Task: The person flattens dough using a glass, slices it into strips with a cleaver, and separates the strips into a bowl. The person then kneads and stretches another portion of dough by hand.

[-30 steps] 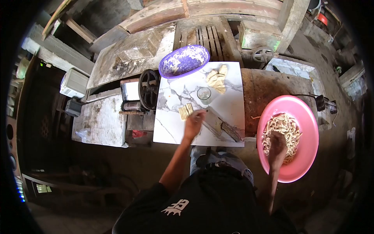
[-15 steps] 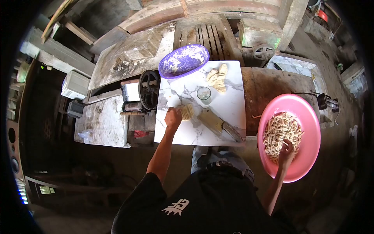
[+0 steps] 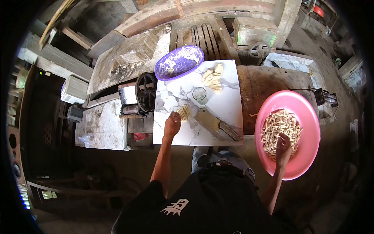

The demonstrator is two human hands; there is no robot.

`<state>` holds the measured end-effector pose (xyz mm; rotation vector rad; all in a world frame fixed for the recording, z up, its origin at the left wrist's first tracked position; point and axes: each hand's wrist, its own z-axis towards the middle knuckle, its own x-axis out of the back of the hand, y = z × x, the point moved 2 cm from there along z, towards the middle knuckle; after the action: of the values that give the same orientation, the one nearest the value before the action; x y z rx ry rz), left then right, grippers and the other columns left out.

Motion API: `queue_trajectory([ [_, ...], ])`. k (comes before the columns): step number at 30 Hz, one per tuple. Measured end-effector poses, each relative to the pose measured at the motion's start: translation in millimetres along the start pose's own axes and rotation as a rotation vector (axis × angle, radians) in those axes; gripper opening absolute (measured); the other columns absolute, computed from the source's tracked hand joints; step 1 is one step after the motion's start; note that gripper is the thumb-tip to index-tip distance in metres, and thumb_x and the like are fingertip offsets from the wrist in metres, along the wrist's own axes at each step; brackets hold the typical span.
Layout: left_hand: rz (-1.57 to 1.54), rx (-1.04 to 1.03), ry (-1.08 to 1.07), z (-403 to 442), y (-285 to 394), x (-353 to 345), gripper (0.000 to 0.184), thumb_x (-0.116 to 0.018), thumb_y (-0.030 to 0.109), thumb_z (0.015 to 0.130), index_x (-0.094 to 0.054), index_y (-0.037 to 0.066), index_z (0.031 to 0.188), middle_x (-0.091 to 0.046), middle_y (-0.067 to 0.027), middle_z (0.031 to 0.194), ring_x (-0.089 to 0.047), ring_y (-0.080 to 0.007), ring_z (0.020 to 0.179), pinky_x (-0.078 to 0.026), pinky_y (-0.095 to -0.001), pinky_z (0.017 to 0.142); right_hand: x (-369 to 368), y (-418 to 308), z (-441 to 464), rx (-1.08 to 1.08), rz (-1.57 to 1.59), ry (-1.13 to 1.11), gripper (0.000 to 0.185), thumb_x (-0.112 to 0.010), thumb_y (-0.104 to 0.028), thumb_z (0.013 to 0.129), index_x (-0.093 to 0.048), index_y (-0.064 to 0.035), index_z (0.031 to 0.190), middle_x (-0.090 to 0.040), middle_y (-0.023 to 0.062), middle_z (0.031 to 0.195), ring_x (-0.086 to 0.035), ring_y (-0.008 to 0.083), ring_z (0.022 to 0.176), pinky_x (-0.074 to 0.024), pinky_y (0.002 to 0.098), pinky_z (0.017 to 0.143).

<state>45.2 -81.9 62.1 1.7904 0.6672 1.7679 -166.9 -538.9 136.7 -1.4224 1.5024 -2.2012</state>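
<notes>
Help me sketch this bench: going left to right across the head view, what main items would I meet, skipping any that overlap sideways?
Whitish box-shaped container → dark spoked wheel → pale striped piece → clear glass → pink basin.

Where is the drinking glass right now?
In the head view, the glass stands near the middle of the marble-patterned board, just below the dough pieces and above the cleaver.
</notes>
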Motion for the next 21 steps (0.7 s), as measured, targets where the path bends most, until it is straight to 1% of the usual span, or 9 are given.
queue_trajectory([
  [4,-0.052,0.020,-0.137,-29,53,0,0.019,-0.058,0.018,0.091,-0.061,0.001,0.099,-0.070,-0.0182,0.087,-0.069,-0.0337,0.084,-0.053,-0.0394,0.073,-12,-18,1,0.013,0.139,-0.067,0.021,-0.060,-0.011,0.093,-0.065,-0.0027,0.112,-0.068,0.0082,0.099,-0.064,0.0152,0.089,-0.0515,0.0279,0.075],
  [5,-0.129,0.006,-0.173,-37,68,-1,0.020,-0.058,0.019,0.092,-0.060,0.000,0.099,-0.070,-0.0174,0.085,-0.070,-0.0309,0.082,-0.053,-0.0379,0.072,-14,-28,0,0.068,0.133,-0.086,0.022,-0.058,0.000,0.089,-0.065,0.0009,0.110,-0.068,0.0136,0.106,-0.066,0.0212,0.092,-0.0540,0.0309,0.076],
  [6,-0.206,-0.009,-0.207,-45,82,-5,0.021,-0.059,0.020,0.092,-0.060,0.000,0.099,-0.070,-0.0167,0.083,-0.070,-0.0281,0.081,-0.052,-0.0363,0.070,-18,-33,-1,0.069,0.134,-0.088,0.022,-0.058,0.000,0.089,-0.065,0.0009,0.110,-0.068,0.0136,0.106,-0.066,0.0212,0.092,-0.0540,0.0309,0.076],
  [7,-0.296,-0.008,-0.262,-51,89,-13,0.021,-0.060,0.020,0.092,-0.060,-0.001,0.098,-0.070,-0.0138,0.080,-0.068,-0.0206,0.075,-0.051,-0.0318,0.068,-23,-39,-3,0.071,0.179,-0.164,0.022,-0.058,0.000,0.089,-0.065,0.0008,0.110,-0.068,0.0134,0.107,-0.066,0.0205,0.091,-0.0533,0.0302,0.076],
  [8,-0.510,-0.115,-0.276,-57,84,-34,0.019,-0.061,0.017,0.093,-0.060,-0.001,0.099,-0.069,-0.0102,0.078,-0.065,-0.0155,0.073,-0.050,-0.0287,0.068,-29,-46,-5,0.073,0.224,-0.241,0.023,-0.058,0.001,0.088,-0.065,0.0007,0.109,-0.068,0.0131,0.107,-0.066,0.0198,0.090,-0.0526,0.0295,0.076],
  [12,-0.570,-0.129,-0.477,-86,156,-38,0.017,-0.058,0.015,0.094,-0.061,0.001,0.103,-0.069,-0.0126,0.091,-0.068,-0.0194,0.086,-0.052,-0.0322,0.076,-45,-106,-28,0.132,0.316,-0.492,0.026,-0.064,-0.001,0.084,-0.066,-0.0029,0.110,-0.069,0.0119,0.106,-0.066,0.0185,0.091,-0.0518,0.0317,0.079],
  [16,-0.521,-0.151,-0.559,-100,192,-47,0.020,-0.057,0.017,0.094,-0.061,0.000,0.104,-0.069,-0.0143,0.093,-0.068,-0.0212,0.088,-0.052,-0.0336,0.080,-70,-114,-43,0.287,0.347,-0.540,0.021,-0.067,-0.003,0.086,-0.067,-0.0025,0.107,-0.068,0.0080,0.103,-0.063,0.0143,0.089,-0.0499,0.0283,0.078],
  [19,-0.494,-0.133,-0.562,-104,195,-50,0.026,-0.057,0.019,0.096,-0.059,-0.002,0.110,-0.067,-0.0160,0.101,-0.066,-0.0220,0.095,-0.050,-0.0321,0.083,-65,-121,-43,0.306,0.232,-0.575,0.023,-0.072,-0.003,0.081,-0.067,-0.0020,0.104,-0.069,0.0110,0.102,-0.066,0.0167,0.088,-0.0512,0.0296,0.077],
  [21,-0.561,-0.118,-0.626,-106,196,-46,0.028,-0.055,0.021,0.096,-0.060,-0.004,0.109,-0.067,-0.0166,0.099,-0.067,-0.0237,0.092,-0.051,-0.0354,0.084,-68,-109,-43,0.208,0.213,-0.586,0.031,-0.074,-0.007,0.076,-0.066,-0.0032,0.106,-0.070,0.0135,0.095,-0.069,0.0258,0.089,-0.0533,0.0348,0.077],
])
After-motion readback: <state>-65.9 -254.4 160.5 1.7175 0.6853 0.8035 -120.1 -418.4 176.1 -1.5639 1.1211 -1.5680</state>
